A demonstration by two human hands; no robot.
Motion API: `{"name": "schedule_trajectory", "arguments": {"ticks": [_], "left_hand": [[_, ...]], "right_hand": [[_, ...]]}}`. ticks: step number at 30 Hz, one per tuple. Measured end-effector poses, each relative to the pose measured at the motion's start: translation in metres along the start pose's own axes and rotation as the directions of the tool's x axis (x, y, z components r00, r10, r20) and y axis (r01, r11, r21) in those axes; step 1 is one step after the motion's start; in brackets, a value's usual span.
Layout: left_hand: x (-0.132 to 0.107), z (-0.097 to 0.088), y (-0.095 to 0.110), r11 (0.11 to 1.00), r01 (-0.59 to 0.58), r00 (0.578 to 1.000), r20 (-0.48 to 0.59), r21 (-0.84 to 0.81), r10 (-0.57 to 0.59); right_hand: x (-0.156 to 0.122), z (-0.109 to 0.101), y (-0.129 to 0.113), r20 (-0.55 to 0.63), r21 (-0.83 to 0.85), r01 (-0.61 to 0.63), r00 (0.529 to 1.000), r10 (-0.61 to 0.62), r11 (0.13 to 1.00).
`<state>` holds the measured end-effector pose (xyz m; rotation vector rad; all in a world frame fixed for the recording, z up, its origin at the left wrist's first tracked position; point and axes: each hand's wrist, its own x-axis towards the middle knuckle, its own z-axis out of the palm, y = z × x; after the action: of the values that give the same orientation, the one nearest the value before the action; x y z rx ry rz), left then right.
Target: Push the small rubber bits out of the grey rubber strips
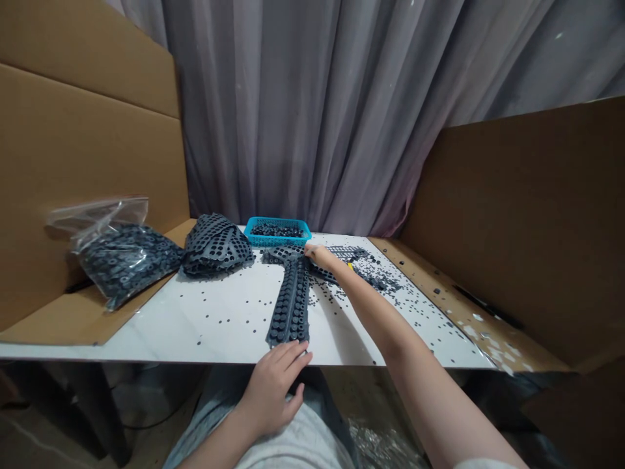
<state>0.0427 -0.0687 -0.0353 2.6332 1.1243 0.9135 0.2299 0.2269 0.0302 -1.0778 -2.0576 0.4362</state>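
A dark rubber strip (290, 301) with rows of round raised pieces lies lengthwise on the white table, its near end by the front edge. My left hand (279, 384) rests on that near end, fingers stretched out and lying flat. At the far end of the strip, my right hand (319, 256) has its fingers pressed together; what they hold, if anything, is too small to make out. Behind and beside it lie perforated dark sheets (347, 252), partly hidden by the hand. Something small and yellow (350, 266) shows just past my right wrist.
A blue basket (277, 241) holding small dark pieces stands at the back. Left of it are a heap of perforated sheets (215, 244) and a clear plastic bag (127, 260) of dark pieces. Small black discs are scattered rightward. Cardboard walls (527, 221) flank the table (215, 339).
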Motion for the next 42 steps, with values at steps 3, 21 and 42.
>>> {"name": "schedule_trajectory", "arguments": {"ticks": [3,21,42], "left_hand": [[0.002,-0.017,0.003,0.986,0.049,0.999,0.017,-0.158,-0.047],[0.22,-0.003,-0.142,0.903,0.426,0.905,0.004,-0.053,-0.426],[0.149,0.001,-0.148,0.646,0.362,0.908,0.098,-0.672,-0.407]], "right_hand": [[-0.004,0.005,-0.004,0.008,0.107,-0.018,1.0,0.018,0.994],[-0.067,0.005,-0.021,-0.358,0.567,-0.142,0.845,0.398,0.812],[-0.084,0.02,-0.066,-0.114,0.543,0.027,0.993,0.042,0.839]]}}
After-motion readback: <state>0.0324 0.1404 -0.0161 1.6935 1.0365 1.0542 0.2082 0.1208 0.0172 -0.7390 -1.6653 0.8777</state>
